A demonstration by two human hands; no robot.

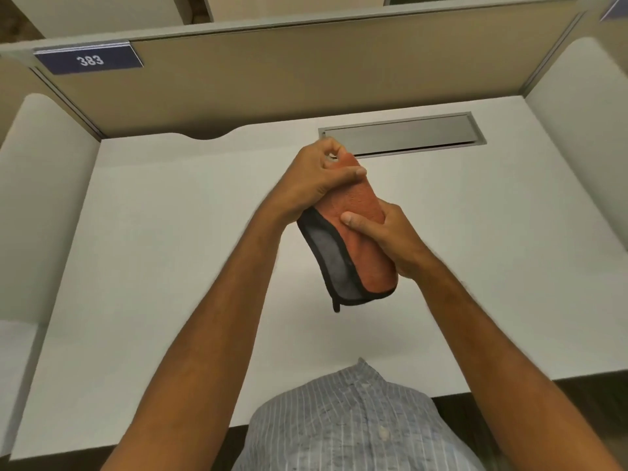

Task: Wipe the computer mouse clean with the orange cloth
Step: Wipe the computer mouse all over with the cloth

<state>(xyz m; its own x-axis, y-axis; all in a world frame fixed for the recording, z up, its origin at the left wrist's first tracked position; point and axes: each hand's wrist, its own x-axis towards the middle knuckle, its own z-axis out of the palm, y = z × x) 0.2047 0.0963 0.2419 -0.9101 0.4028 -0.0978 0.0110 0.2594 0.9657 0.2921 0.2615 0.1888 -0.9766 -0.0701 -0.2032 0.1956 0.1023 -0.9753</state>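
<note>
The orange cloth, grey on its back with a black hem, is held up above the white desk. It is folded or wrapped into a long bundle that hangs down toward me. My left hand grips the bundle's far upper end, fingers curled over it. My right hand clasps its middle from the right, thumb pressed on the orange side. No computer mouse shows anywhere; whether it lies inside the cloth I cannot tell.
A grey metal cable hatch is set into the desk behind my hands. A beige partition with a blue plate reading 383 closes the back. White side panels stand left and right. The desk's front edge is near my striped shirt.
</note>
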